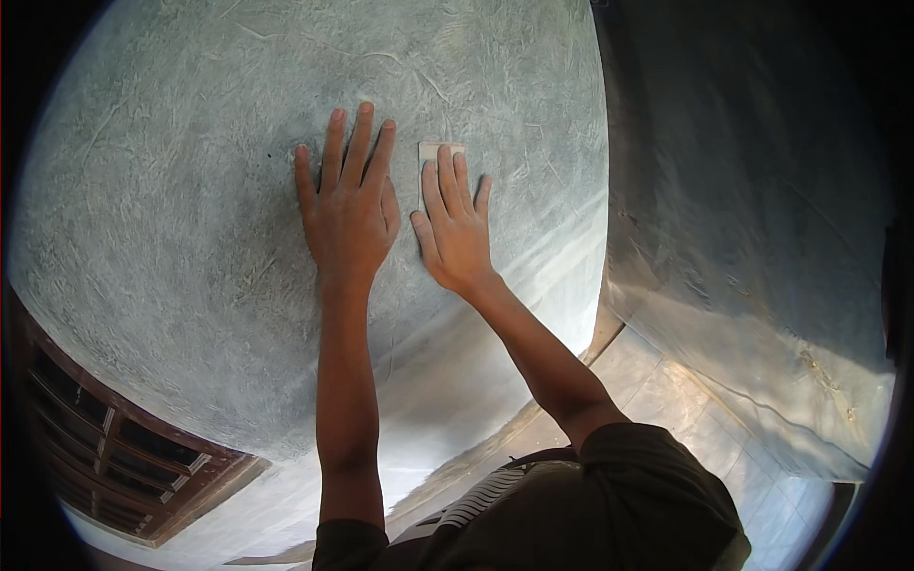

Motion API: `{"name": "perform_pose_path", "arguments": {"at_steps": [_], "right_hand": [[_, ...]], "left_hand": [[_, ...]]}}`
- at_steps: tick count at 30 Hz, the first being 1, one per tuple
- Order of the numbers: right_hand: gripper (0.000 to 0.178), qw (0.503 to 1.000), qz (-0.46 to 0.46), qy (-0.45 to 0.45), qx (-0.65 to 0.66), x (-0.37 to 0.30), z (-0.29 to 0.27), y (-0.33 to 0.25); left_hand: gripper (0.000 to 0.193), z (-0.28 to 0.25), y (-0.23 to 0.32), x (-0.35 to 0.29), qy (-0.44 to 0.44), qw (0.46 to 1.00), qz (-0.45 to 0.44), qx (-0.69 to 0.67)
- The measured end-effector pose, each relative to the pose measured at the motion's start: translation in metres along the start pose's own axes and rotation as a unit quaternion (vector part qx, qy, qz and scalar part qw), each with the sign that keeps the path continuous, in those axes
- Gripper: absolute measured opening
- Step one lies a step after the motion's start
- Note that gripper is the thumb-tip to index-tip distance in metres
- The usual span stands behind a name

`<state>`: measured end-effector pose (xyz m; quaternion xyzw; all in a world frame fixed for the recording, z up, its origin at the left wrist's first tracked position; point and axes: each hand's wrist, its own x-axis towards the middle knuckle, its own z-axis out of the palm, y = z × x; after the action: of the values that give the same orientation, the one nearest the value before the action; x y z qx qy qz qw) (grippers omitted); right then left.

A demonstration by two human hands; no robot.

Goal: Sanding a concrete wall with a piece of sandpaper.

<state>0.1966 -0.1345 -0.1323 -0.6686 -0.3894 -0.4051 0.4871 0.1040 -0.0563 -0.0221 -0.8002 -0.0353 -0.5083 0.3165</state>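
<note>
My left hand [350,217] lies flat against a rough grey plastered wall [219,114], its fingers spread and nothing in it. Just to its right, my right hand [459,233] presses a small rectangular sheet, which looks like a piece of sandpaper [429,150], against the same wall. The sheet's pale top edge and left side show past the fingers; the palm and fingers cover the rest. Both arms are stretched upward, the right one slanting in from the lower right.
A brown-framed window with bars [124,447] is at the lower left. On the right, beyond the wall's edge, another grey wall [743,190] stands in shade. Pale floor tiles [657,371] show between the walls, partly sunlit.
</note>
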Motion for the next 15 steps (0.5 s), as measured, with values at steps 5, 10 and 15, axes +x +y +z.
{"name": "perform_pose_path", "arguments": {"at_steps": [5, 10, 15], "right_hand": [[0.059, 0.998, -0.032, 0.050, -0.007, 0.064, -0.021, 0.003], [0.055, 0.998, -0.057, 0.032, 0.000, 0.021, -0.006, 0.006], [0.054, 0.995, -0.077, 0.065, -0.026, 0.062, -0.015, 0.008]], "left_hand": [[0.059, 0.000, 0.001, 0.002, 0.002, 1.000, 0.002, -0.004], [0.056, 0.000, -0.007, -0.002, 0.013, 1.000, 0.003, 0.003], [0.053, 0.006, -0.002, -0.002, 0.021, 1.000, 0.011, -0.011]]}}
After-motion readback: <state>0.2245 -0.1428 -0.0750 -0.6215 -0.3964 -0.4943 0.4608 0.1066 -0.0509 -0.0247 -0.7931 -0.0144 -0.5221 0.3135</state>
